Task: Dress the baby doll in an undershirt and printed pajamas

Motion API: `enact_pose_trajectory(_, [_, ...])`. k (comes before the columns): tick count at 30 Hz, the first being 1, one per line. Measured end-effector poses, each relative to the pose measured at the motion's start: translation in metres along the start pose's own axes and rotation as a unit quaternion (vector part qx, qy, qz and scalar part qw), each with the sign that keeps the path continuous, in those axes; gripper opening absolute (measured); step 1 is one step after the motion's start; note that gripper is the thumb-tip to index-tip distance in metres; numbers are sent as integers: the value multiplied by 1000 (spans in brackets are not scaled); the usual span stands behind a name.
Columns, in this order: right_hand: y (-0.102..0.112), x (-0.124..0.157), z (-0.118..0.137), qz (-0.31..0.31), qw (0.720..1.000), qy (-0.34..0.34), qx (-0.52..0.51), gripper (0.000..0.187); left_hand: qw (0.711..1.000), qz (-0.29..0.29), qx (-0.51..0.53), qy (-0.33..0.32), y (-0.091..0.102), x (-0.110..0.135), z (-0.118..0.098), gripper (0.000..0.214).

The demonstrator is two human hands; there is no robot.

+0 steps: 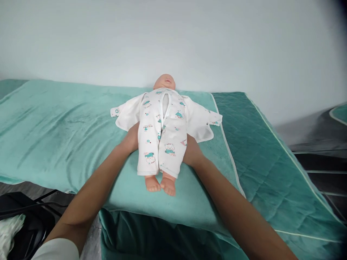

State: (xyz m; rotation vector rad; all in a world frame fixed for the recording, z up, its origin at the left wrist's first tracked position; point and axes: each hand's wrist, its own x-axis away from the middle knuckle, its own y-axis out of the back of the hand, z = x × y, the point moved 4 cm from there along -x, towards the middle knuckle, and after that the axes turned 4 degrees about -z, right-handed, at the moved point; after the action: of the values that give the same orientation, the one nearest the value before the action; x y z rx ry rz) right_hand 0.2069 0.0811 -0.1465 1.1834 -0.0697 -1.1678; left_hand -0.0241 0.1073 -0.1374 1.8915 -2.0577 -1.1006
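A baby doll (168, 185) lies on its back, feet toward me and head against the wall side. White printed baby trousers (170, 144) cover its legs and much of its torso, with a slit open at the front. A white baby jacket (199, 119) is spread out under the doll, its sleeves stretched to both sides. My left hand (132, 138) reaches in at the doll's left-of-picture hip, its fingers hidden behind the trousers. On the opposite side my right hand (192, 151) touches the other trouser leg, fingers likewise hidden beneath it.
A light green blanket (67, 126) lies over a darker quilted green cover (252, 137) on the bed. Behind rises a pale wall (173, 39). A black chair-like object (32, 220) with whitish cloth (11, 231) stands at lower left. Dark rails (325, 171) show at right.
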Motion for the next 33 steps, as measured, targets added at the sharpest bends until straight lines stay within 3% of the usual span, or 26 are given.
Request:
enact_pose_trajectory(3, [2, 1, -3, -4, 1000, 9, 27, 20, 994, -34, -90, -55, 9, 11, -6, 18])
enact_pose_trajectory(7, [7, 4, -3, 18, 996, 35, 78, 20, 957, -11, -241, -159, 17, 42, -9, 27])
enact_pose_trajectory(11, [20, 18, -1, 42, 986, 36, 154, 15, 933, 16, -305, -190, 22, 63, -11, 27])
enact_pose_trajectory(17, [36, 47, 12, 0, 992, 43, 116, 25, 945, 38, -278, -166, 23, 63, -18, 21])
enact_pose_trajectory(20, [42, 60, 27, -63, 997, 15, 36, 19, 970, -16, -208, -128, 27, 73, -26, 19])
enact_pose_trajectory(24, [49, 68, 64, -136, 990, 2, -46, 26, 985, -78, -113, -108, 30, 107, -48, 19])
enact_pose_trajectory(26, [46, 63, 89, -94, 994, 13, -60, 23, 990, -51, -79, -103, 25, 126, -59, 33])
enact_pose_trajectory(29, [35, 49, 120, 20, 999, 1, -25, 12, 994, -11, -64, -83, 16, 147, -70, 45])
enact_pose_trajectory(33, [22, 33, 144, 80, 993, -18, 82, 9, 993, -23, -82, -87, 10, 155, -75, 34])
